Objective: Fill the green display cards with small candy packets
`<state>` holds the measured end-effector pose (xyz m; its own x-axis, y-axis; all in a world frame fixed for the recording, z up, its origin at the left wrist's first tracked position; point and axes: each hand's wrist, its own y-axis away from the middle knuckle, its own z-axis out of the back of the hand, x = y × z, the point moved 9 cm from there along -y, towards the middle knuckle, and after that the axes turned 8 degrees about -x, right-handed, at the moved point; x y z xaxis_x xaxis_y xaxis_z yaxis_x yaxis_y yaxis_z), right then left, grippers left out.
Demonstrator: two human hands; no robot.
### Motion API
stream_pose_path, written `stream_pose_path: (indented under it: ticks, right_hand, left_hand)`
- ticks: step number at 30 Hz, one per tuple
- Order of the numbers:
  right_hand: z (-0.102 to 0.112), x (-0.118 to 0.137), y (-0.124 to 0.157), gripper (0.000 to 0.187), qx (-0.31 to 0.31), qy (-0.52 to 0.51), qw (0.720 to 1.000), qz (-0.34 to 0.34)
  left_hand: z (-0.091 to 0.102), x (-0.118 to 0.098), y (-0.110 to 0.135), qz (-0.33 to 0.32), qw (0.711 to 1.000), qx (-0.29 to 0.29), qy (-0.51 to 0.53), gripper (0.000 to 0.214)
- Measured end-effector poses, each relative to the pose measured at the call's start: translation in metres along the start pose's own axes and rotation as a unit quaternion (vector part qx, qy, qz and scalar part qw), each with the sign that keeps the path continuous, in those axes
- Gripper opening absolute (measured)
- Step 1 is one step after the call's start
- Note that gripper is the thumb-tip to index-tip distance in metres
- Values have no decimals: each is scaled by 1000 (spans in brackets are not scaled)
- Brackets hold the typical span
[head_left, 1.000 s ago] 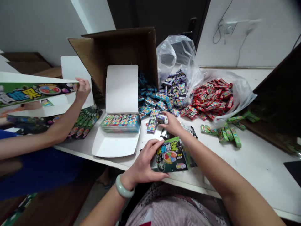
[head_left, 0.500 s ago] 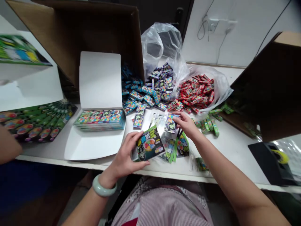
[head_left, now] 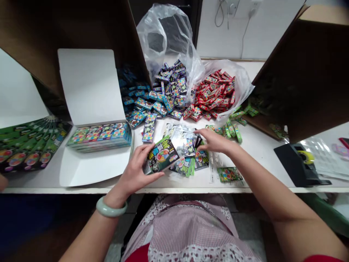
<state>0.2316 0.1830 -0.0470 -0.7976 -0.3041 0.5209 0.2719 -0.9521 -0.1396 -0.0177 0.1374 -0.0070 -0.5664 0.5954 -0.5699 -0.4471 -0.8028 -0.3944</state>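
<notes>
My left hand [head_left: 137, 169], with a pale green bangle at the wrist, grips a dark flat printed packet [head_left: 163, 155] with a green top edge, its thumb along the lower side. To its right, similar printed packets [head_left: 183, 166] and clear plastic lie overlapped on the table. On these rests a small purple printed box [head_left: 189, 144], partly covered by glossy film. My right hand [head_left: 212, 140] reaches over the pile from the right. Its thumb and fingers close around dark packet edges beside the purple box; the fingertips are partly hidden.
Behind lie heaps of blue boxes [head_left: 143, 104], purple boxes [head_left: 177, 78] and red boxes [head_left: 215, 91], with clear bags. Green boxes [head_left: 231, 131] spill from a right-hand carton [head_left: 289, 80]. An open white display box [head_left: 95, 171] stands left; a black tape dispenser [head_left: 296, 163] sits right.
The view has shifted, and scene things sit further left. My right hand has let go of the purple box and moved to packet edges beside it. My left hand keeps its packet.
</notes>
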Motion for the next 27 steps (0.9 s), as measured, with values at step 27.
stream_pose_path:
  ticks: [27]
  right_hand:
    - [40,111,41,51,105,102,965,215]
  left_hand:
    - [-34,-23,1,-76,993,92,27,92]
